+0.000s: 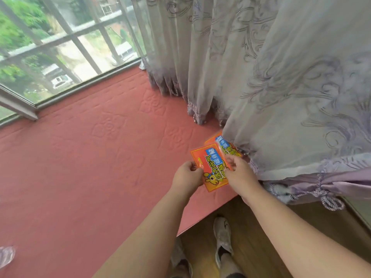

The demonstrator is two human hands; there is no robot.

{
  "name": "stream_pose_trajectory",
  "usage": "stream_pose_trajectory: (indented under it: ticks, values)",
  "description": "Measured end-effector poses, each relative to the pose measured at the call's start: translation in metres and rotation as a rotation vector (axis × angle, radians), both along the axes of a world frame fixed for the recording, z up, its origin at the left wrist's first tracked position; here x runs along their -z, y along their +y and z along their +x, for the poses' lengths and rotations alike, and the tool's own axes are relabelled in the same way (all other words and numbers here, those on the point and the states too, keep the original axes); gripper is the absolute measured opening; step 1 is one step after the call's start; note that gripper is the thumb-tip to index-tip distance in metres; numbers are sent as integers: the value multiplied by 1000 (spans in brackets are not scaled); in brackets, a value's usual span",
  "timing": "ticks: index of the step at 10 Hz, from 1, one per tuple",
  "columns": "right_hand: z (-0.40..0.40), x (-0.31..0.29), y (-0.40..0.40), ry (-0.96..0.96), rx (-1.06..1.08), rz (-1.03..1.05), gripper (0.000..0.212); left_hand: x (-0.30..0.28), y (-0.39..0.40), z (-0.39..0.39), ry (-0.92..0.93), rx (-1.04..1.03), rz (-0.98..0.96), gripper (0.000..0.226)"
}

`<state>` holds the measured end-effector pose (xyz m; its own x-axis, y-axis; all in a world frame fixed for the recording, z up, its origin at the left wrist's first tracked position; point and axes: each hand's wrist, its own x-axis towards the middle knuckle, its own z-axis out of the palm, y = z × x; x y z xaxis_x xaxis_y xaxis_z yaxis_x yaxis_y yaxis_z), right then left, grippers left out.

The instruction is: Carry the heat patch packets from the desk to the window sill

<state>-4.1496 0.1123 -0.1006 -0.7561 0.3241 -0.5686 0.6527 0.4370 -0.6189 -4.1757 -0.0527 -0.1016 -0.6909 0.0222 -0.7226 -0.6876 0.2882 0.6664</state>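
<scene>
Fingers of our left hand (pixel 187 173) pinch the left edge of the front orange foil heat patch packet (pixel 208 169), and fingers of our right hand (pixel 240 170) curl over its right edge and onto the second orange packet (pixel 221 142) fanned out behind it. Both packets sit low over the window sill with its pink quilted cover (pixel 96 153), near its front edge and just beside the hem of the grey embroidered curtain (pixel 281 87). We judge the risk lies in the release: the slick rear packet could slide under the curtain hem and out of sight, or, set too near the edge, tip onto the wooden floor (pixel 261 237) beside our grey shoes (pixel 222 237).
</scene>
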Motion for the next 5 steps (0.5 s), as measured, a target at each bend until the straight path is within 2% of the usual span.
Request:
stream_pose_trajectory:
  ticks: [2, 3, 5]
  values:
    - [-31, 51, 17, -44, -27, -3, 58, 67, 26, -24, -8, -29, 21, 22]
    - [-46, 70, 24, -50, -36, 42, 60, 91, 43, -35, -21, -85, 61, 17]
    - [-69, 102, 42, -9, -112, 129, 64, 137, 68, -56, 17, -116, -13, 19]
